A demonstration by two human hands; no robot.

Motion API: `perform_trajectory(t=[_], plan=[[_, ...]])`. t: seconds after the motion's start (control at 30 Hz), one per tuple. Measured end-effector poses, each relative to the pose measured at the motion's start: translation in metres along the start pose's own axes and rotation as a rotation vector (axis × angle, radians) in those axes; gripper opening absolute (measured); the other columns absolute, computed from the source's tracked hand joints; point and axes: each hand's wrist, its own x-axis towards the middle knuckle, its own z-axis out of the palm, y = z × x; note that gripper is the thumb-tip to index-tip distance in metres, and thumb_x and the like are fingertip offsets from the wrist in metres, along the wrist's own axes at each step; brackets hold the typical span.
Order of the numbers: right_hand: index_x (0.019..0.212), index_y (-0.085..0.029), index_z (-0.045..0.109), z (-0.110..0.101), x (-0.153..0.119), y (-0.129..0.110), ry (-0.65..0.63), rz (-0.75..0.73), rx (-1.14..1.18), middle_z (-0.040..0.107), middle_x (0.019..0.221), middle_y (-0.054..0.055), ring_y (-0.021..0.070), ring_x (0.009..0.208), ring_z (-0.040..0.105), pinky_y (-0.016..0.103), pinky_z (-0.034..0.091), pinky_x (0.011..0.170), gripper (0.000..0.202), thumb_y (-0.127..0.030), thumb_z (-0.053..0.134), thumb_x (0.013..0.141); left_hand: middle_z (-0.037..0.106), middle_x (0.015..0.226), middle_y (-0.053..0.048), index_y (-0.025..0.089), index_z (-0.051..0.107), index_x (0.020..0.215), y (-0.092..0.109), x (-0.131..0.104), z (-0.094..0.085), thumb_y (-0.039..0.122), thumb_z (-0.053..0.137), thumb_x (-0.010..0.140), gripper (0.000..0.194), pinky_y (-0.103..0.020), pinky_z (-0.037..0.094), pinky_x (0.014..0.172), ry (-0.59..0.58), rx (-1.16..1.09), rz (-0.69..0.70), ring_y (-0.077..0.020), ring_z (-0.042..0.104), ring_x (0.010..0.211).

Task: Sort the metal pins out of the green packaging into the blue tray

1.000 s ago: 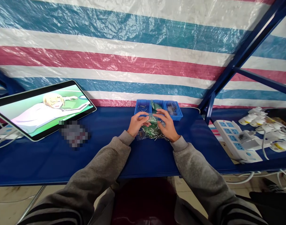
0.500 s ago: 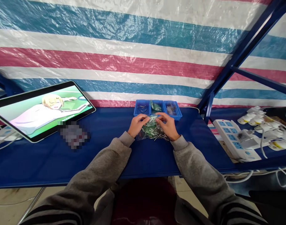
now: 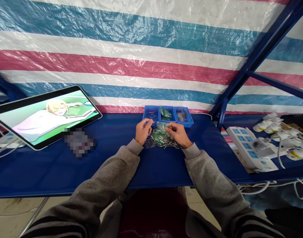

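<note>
My right hand [image 3: 178, 134] pinches a small clear plastic bag [image 3: 161, 126] over a pile of small metal pins or screws [image 3: 166, 142] and green-tinted plastic bags on the table. To the left of that bag, my left hand [image 3: 143, 131] has its thumb and forefinger drawn together; anything between them is too small to make out. A small clear packet [image 3: 149, 143] with dark contents lies by the left wrist. Just behind the hands stands a blue three-part bin [image 3: 190, 123]: a few metal pieces at left, green bags in the middle, clear bags at right.
A tablet [image 3: 52, 114] playing a cartoon leans on the left, with a blurred-out item [image 3: 79, 142] before it. At right are a white power strip [image 3: 248, 148], white plugs or bottles [image 3: 273, 125] and cables. A blue metal frame [image 3: 222, 112] and striped sheeting [image 3: 141, 71] close the back.
Both hands held the small bag close together before. My left hand has moved off it slightly to the left, while the bag stays in my right hand's fingers.
</note>
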Motion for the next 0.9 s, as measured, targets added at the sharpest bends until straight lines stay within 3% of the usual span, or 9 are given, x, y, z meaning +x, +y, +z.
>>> perform_trajectory(t=[0.07, 0.13, 0.2, 0.3, 0.43, 0.53, 0.7, 0.8, 0.9], plan=[[0.067, -0.019, 0.056, -0.001, 0.002, 0.005, 0.079, 0.120, 0.156, 0.042, 0.045, -0.007, 0.0106, 0.041, 0.044, 0.026, 0.042, 0.045, 0.038, -0.054, 0.067, 0.078, 0.041, 0.038, 0.007, 0.016, 0.061, 0.076, 0.000, 0.001, -0.001, 0.054, 0.061, 0.082, 0.038, -0.021, 0.027, 0.038, 0.053, 0.037, 0.029, -0.0065, 0.035, 0.033], [0.079, -0.018, 0.061, -0.001, 0.006, 0.010, 0.205, 0.223, 0.297, 0.053, 0.049, -0.005, 0.0125, 0.041, 0.051, 0.028, 0.047, 0.046, 0.038, -0.054, 0.071, 0.074, 0.042, 0.039, 0.007, 0.016, 0.061, 0.074, -0.001, 0.001, -0.001, 0.053, 0.061, 0.082, 0.038, -0.022, 0.027, 0.038, 0.068, 0.059, 0.037, -0.0070, 0.036, 0.034], [0.100, -0.016, 0.063, -0.001, 0.008, 0.012, 0.269, 0.287, 0.406, 0.069, 0.068, 0.001, 0.0173, 0.054, 0.065, 0.032, 0.056, 0.055, 0.049, -0.053, 0.075, 0.070, 0.043, 0.039, 0.006, 0.016, 0.062, 0.073, -0.002, 0.000, -0.001, 0.051, 0.061, 0.082, 0.036, -0.022, 0.028, 0.038, 0.064, 0.085, 0.049, -0.0072, 0.036, 0.034], [0.120, -0.015, 0.058, -0.002, 0.010, 0.013, 0.250, 0.326, 0.449, 0.074, 0.091, 0.009, 0.0222, 0.071, 0.072, 0.037, 0.060, 0.067, 0.065, -0.050, 0.077, 0.068, 0.044, 0.041, 0.006, 0.016, 0.062, 0.074, -0.003, -0.001, 0.000, 0.048, 0.060, 0.083, 0.033, -0.021, 0.031, 0.039, 0.048, 0.118, 0.073, -0.0074, 0.037, 0.035], [0.118, -0.015, 0.060, -0.004, 0.008, 0.011, 0.260, 0.320, 0.361, 0.074, 0.088, 0.008, 0.0213, 0.066, 0.071, 0.036, 0.059, 0.063, 0.053, -0.045, 0.069, 0.074, 0.048, 0.046, 0.005, 0.016, 0.064, 0.077, -0.007, 0.000, -0.003, 0.046, 0.056, 0.086, 0.033, -0.021, 0.037, 0.043, 0.057, 0.201, 0.122, -0.0086, 0.043, 0.040], [0.104, -0.016, 0.065, -0.008, 0.007, 0.010, 0.247, 0.278, 0.187, 0.071, 0.075, 0.005, 0.0183, 0.056, 0.065, 0.032, 0.053, 0.055, 0.034, -0.037, 0.063, 0.077, 0.059, 0.059, 0.000, 0.016, 0.066, 0.081, -0.011, 0.003, -0.009, 0.041, 0.053, 0.089, 0.029, -0.022, 0.043, 0.052, 0.084, 0.411, 0.260, -0.0115, 0.054, 0.053], [0.074, -0.018, 0.065, -0.011, 0.006, 0.008, 0.034, 0.104, -0.193, 0.059, 0.057, -0.002, 0.0136, 0.054, 0.054, 0.027, 0.042, 0.057, 0.010, -0.027, 0.063, 0.076, 0.066, 0.083, -0.004, 0.018, 0.067, 0.092, -0.014, 0.008, -0.019, 0.031, 0.050, 0.091, 0.022, -0.025, 0.048, 0.067, -0.139, 0.750, 0.532, -0.0146, 0.061, 0.072], [0.071, -0.017, 0.065, -0.012, 0.006, 0.004, -0.177, 0.064, -0.313, 0.054, 0.055, -0.004, 0.0114, 0.054, 0.049, 0.025, 0.036, 0.057, 0.008, -0.024, 0.066, 0.075, 0.065, 0.090, -0.006, 0.018, 0.067, 0.094, -0.016, 0.010, -0.024, 0.033, 0.050, 0.091, 0.022, -0.028, 0.050, 0.074, -0.317, 0.823, 0.619, -0.0171, 0.062, 0.080], [0.073, -0.017, 0.065, -0.016, 0.005, 0.002, -0.289, 0.086, -0.396, 0.051, 0.055, -0.005, 0.0100, 0.052, 0.045, 0.024, 0.031, 0.055, 0.006, -0.021, 0.070, 0.074, 0.064, 0.093, -0.008, 0.018, 0.066, 0.091, -0.019, 0.010, -0.025, 0.035, 0.052, 0.090, 0.021, -0.029, 0.050, 0.078, -0.450, 0.839, 0.636, -0.0193, 0.062, 0.086]])
